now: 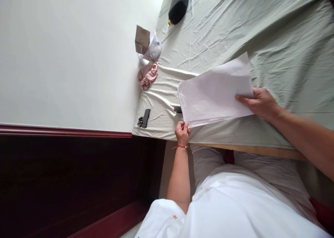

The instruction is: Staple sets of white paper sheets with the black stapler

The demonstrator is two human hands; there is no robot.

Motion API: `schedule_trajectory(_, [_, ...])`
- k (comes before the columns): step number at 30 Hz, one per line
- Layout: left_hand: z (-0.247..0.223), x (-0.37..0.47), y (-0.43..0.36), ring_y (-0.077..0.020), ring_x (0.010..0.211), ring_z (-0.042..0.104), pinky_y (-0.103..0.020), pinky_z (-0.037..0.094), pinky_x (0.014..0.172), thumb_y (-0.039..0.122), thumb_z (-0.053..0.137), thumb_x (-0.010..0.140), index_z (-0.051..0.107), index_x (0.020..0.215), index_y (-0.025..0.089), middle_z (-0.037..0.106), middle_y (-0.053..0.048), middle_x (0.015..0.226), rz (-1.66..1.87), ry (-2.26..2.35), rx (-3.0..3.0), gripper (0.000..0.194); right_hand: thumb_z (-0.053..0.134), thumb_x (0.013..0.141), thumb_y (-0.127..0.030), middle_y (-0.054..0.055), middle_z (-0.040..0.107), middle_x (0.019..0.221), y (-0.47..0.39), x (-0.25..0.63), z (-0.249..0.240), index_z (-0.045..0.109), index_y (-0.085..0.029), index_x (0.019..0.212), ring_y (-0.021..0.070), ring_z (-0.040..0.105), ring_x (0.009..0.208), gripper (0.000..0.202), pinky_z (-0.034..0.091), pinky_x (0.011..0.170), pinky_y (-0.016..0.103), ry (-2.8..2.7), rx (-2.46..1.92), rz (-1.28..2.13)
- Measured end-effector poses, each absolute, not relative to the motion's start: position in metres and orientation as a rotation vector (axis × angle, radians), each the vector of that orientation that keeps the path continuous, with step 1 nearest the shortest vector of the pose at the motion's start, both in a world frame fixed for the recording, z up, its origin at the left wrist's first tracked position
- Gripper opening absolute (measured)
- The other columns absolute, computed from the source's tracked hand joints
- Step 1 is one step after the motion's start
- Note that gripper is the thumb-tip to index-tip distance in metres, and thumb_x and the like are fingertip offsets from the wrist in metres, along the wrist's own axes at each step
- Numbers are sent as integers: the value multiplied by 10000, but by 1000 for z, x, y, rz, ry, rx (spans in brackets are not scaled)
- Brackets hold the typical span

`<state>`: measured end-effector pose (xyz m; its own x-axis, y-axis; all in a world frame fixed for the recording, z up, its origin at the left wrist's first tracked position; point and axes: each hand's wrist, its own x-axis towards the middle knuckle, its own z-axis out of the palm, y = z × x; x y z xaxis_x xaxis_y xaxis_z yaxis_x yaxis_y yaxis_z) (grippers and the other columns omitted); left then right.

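Several white paper sheets (215, 93) are held up together over the cloth-covered table, their far right corner raised. My left hand (182, 132) pinches the stack's near left corner between thumb and fingers. Around the right edge, my right hand (261, 102) grips the sheets with the thumb on top; its other fingers are hidden beneath. A small black object (177, 109) sticks out from under the left edge of the paper, mostly covered, so its kind cannot be told.
Left on the pale green tablecloth (167, 74) lie a black item with small metal parts (146, 118), a pink cloth (148, 75), a brown cardboard box (142, 39) and a white plastic bag (155, 49). Further back sits a black case (179, 5). A white wall (73, 57) borders the table's left.
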<state>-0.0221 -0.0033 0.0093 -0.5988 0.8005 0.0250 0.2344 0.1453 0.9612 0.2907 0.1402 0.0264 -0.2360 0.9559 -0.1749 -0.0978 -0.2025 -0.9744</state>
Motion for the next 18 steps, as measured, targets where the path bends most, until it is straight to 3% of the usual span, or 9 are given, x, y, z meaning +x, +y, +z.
schedule_trajectory(3, [8, -22, -3, -51, 453, 409, -176, 316, 464, 516, 758, 820, 580, 777, 185, 464, 80, 560, 1493, 1999, 991, 378, 765, 697, -412, 34, 717, 827, 139, 290, 31, 738, -174, 813, 150, 611, 713, 266, 517, 699, 292, -1174, -1159, 1581])
schedule_trajectory(7, [9, -20, -3, -71, 491, 421, -187, 349, 484, 606, 712, 833, 585, 755, 186, 441, 68, 564, 1529, 1961, 974, 445, 776, 691, -416, 31, 719, 833, 139, 290, 31, 737, -177, 822, 145, 611, 717, 275, 519, 713, 289, -1163, -1141, 1599])
schedule_trajectory(13, [7, -22, -2, -106, 720, 565, -209, 463, 714, 607, 754, 793, 650, 922, 176, 615, 12, 787, 1608, 1820, 983, 462, 780, 691, -471, 38, 700, 796, 141, 293, 25, 733, -158, 824, 141, 587, 681, 343, 469, 612, 261, -1275, -1139, 1672])
schedule_trajectory(18, [0, -30, -2, -88, 620, 436, -198, 365, 616, 597, 728, 824, 568, 752, 180, 484, 49, 656, 1521, 2009, 1065, 452, 767, 676, -513, 30, 666, 731, 141, 294, 27, 717, -155, 764, 135, 557, 639, 373, 440, 568, 253, -1346, -1167, 1671])
